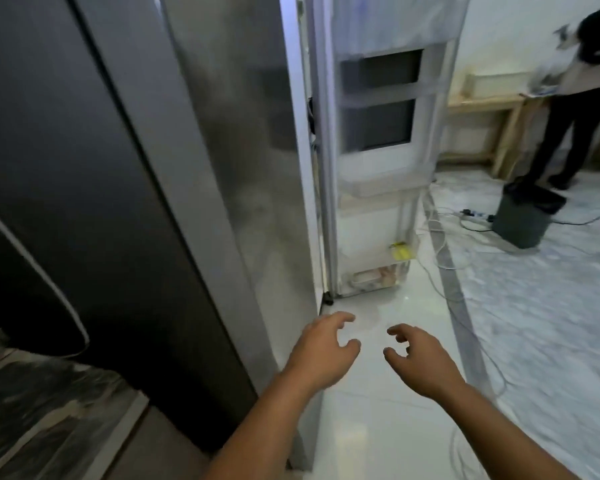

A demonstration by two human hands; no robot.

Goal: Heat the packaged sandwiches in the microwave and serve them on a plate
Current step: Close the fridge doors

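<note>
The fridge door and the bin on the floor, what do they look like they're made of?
Fridge door: probably brushed steel, grey with a soft streaky sheen. Bin: likely matte plastic, dull grey-green, no glints; the blur leaves it uncertain.

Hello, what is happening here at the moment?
A person stands at a tall refrigerator whose door is swung open. Both hands are held out low over the floor and grip nothing: the left hand and the right hand have loosely curled fingers. No sandwich, microwave or plate is in view. Another person stands at a wooden bench at the back, near a dark bin.
</note>
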